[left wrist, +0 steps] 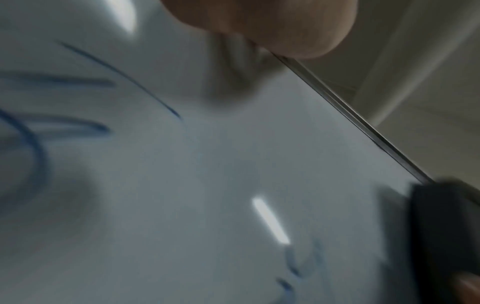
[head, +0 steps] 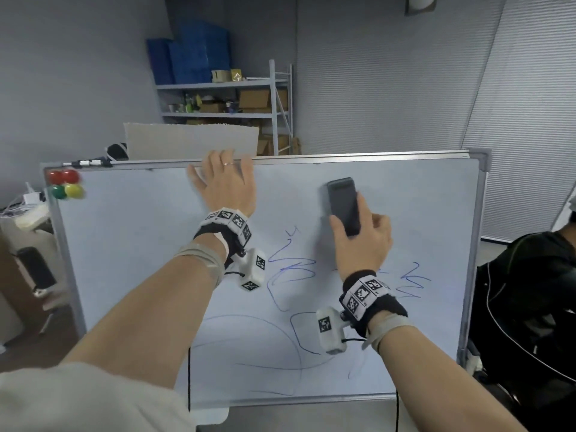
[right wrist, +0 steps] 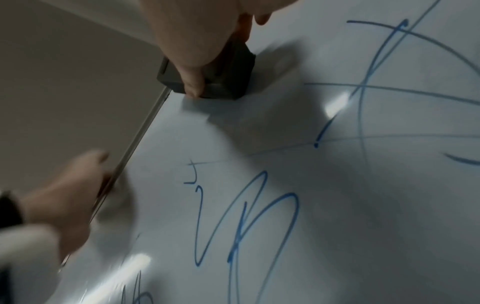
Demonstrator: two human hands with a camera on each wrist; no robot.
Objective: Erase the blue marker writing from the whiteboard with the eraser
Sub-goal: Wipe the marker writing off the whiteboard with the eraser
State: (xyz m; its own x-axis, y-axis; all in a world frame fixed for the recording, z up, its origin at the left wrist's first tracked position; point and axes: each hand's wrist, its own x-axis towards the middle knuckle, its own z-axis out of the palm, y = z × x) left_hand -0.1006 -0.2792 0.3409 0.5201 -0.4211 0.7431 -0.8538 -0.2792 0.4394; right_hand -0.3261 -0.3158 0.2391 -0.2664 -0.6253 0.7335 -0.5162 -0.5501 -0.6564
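Note:
A whiteboard [head: 124,244] with a grey frame stands in front of me, with blue marker writing [head: 290,269] across its middle and lower part. My right hand [head: 361,241] grips a dark grey eraser [head: 343,204] and holds it flat against the upper right of the board, above the writing. In the right wrist view the eraser [right wrist: 228,74] sits near the board's top edge, with the blue writing [right wrist: 246,222] below it. My left hand [head: 226,182] rests on the top edge of the board with straight fingers curving over the frame.
Round red, green and yellow magnets [head: 65,185] sit in the board's top left corner, and markers [head: 87,163] lie on its top edge. A shelf [head: 224,101] with boxes stands behind. A person in black [head: 530,307] sits at the right.

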